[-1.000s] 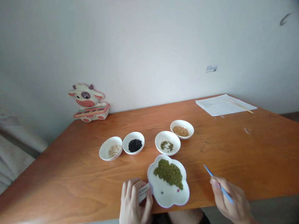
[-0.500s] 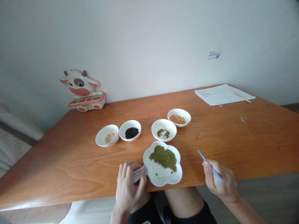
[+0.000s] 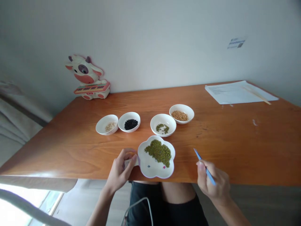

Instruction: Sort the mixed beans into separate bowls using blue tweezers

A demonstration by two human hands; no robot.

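A white flower-shaped dish with a lilac rim lies at the table's front edge. A heap of green mung beans covers its upper part. My left hand has thumb and fingers closed around the dish's short handle, which bears a printed label. My right hand grips slim blue tweezers like a pen, point up and left, beside the dish and apart from it. Just behind the dish, a white bowl contains a few mung beans.
Bowls of yellow soybeans, black beans and pale flat pieces stand on the wooden table. A cow toy keyboard is at the back left. Paper with wooden chopsticks lies at the back right.
The camera view has shifted, so the dish, bowls and hands appear higher in the picture. Both hands keep their holds, and the beans look the same.
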